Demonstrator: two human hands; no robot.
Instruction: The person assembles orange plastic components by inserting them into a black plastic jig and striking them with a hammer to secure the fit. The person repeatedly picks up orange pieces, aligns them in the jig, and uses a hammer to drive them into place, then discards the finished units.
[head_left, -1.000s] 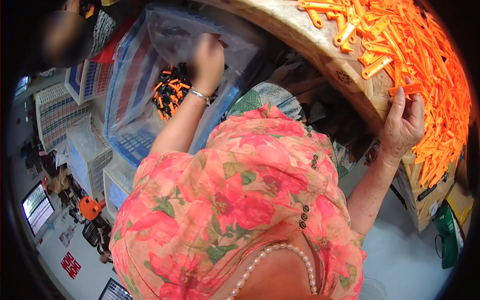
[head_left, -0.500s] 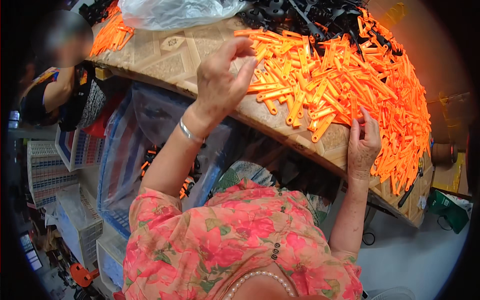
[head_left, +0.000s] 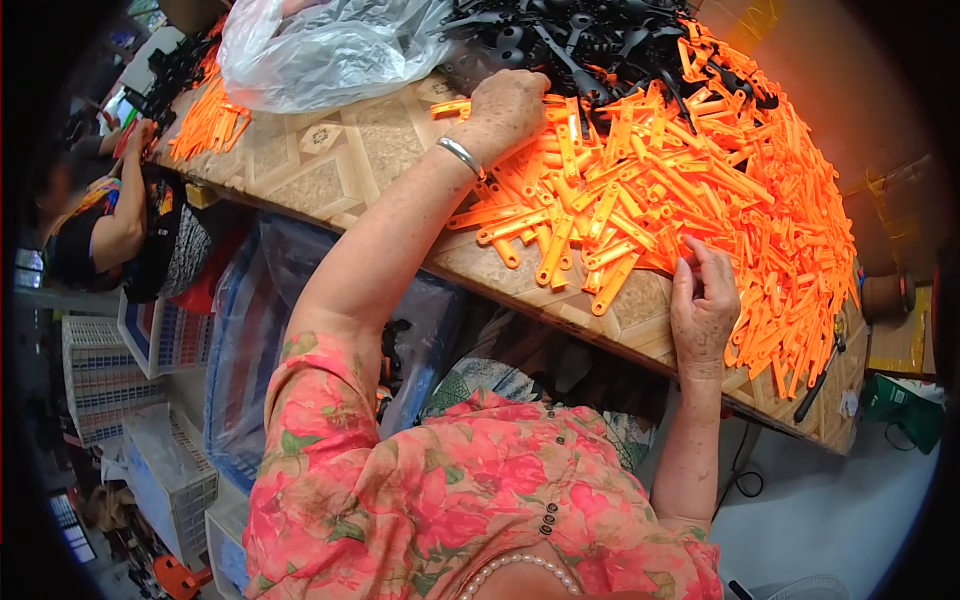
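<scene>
A large heap of flat orange plastic strips [head_left: 640,190] with holes at their ends covers the right part of the table. My left hand [head_left: 508,112], with a metal bangle at its wrist, reaches over the far left edge of this heap, by the pile of black plastic parts [head_left: 590,50]. Its fingers bend down out of sight behind the back of the hand. At the heap's near edge, my right hand [head_left: 706,310] has thumb and forefinger pinched around an orange strip [head_left: 671,246], which partly blends into the strips behind it.
A clear plastic bag [head_left: 330,55] lies at the far side of the table [head_left: 320,165]. Farther left, another person [head_left: 120,215] works beside a smaller orange pile [head_left: 210,120]. Below the table edge stands a lined blue crate [head_left: 235,380]. A black-handled tool [head_left: 820,385] lies at the right.
My left hand has moved away and to the right, from above the table edge to the black parts. My right hand has stayed near the heap's front, its strip now tilted differently.
</scene>
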